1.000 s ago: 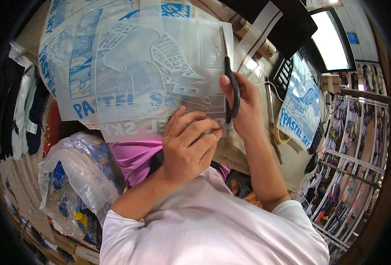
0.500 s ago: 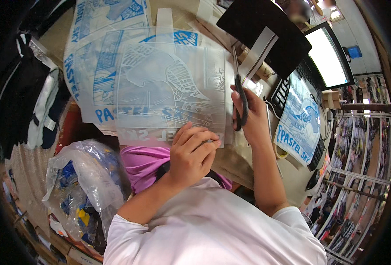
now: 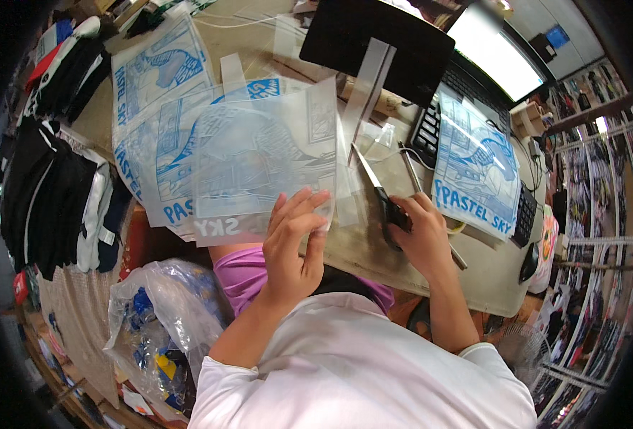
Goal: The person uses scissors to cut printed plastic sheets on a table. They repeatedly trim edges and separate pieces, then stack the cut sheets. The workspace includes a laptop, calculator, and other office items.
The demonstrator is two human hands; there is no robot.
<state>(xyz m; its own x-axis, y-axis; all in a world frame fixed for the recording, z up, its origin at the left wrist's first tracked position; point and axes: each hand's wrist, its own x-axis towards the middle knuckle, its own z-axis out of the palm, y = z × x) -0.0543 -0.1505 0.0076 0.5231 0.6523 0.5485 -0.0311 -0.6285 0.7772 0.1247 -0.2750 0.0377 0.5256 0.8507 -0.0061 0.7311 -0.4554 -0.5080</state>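
My left hand [image 3: 293,247] grips the lower edge of a clear film sheet [image 3: 266,154] printed with a pale blue design, holding it up over the table. My right hand [image 3: 420,236] is closed on the black handles of a pair of scissors [image 3: 376,187], whose blades point up and left toward the sheet's right edge. Narrow cut-off strips of clear film [image 3: 369,79] lie just beyond the blades.
More blue-printed film sheets [image 3: 152,107] lie stacked on the beige table [image 3: 488,272]; another [image 3: 474,171] rests on a black keyboard [image 3: 524,211]. A monitor [image 3: 502,50] stands behind. Dark clothing [image 3: 52,186] hangs at left. A plastic bag [image 3: 159,322] sits below left.
The view has tilted so the table shows more. My right hand with the scissors has come down and away from the sheet's right edge; my left hand still holds the sheet.
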